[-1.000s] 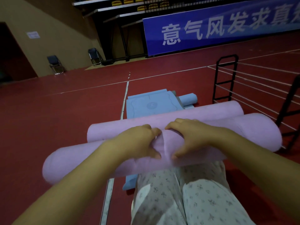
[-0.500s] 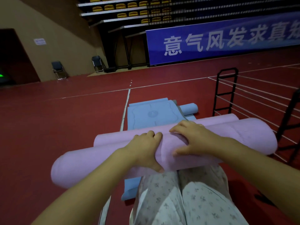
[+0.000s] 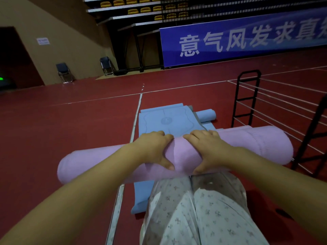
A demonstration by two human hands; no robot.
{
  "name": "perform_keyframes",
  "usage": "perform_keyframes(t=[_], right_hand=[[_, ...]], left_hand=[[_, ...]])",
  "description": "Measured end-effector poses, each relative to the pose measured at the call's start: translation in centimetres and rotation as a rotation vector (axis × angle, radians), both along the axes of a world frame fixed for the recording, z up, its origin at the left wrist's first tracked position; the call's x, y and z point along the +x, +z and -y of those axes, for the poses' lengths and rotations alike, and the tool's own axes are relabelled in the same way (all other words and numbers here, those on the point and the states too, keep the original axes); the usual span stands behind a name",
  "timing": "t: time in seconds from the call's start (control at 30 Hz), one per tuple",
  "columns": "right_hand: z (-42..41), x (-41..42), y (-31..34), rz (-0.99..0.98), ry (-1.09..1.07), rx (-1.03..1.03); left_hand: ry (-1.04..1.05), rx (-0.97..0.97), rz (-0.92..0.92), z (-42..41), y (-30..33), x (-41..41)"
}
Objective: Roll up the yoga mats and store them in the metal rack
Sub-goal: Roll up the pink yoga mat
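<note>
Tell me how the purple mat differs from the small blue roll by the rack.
The purple mat is a thick roll gripped by both hands, the left hand and the right hand; the small blue roll is thinner and lies untouched on the floor. Purple is nearer, blue farther. Both are rolled up.

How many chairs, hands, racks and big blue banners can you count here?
Folding chairs: 2, one by the wall and one nearer the stands
Hands: 2, the left hand and the right hand, both gripping the rolled purple mat
Metal rack: 1
Blue banner: 1
Total: 6
</note>
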State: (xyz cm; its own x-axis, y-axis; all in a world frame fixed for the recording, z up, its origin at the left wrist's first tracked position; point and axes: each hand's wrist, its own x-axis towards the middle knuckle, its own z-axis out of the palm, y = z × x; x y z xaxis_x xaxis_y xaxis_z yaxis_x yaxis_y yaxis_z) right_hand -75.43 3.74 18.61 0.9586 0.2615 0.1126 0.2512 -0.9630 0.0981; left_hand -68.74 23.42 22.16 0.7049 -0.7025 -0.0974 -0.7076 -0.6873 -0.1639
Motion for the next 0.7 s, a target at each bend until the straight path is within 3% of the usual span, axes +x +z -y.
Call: perform_keyframes(t=[0.07, 0.17, 0.43, 0.57, 0.7], right_hand=[[0.3, 0.8, 0.3, -0.024, 0.0, 0.021], [0.6, 1.7, 0.6, -0.053, 0.0, 0.045], [0.3, 1.1, 1.0, -0.09, -0.056, 0.006], [-0.7, 0.3, -0.1, -0.036, -0.097, -0.133], [-0.7, 0.5, 0.2, 0.066, -0.099, -0.144]], left_hand=[[-0.036, 0.009, 0.173, -0.3, -0.8, -0.9], [-0.032, 0.011, 0.283, -0.6, -2.8, -1.9], [-0.015, -0.072, 0.362, -0.1, -4.2, -1.3], [-0.005, -0.07, 0.366, -0.3, -4.1, -1.1], [-0.009, -0.029, 0.386, 0.1, -2.5, -1.0]])
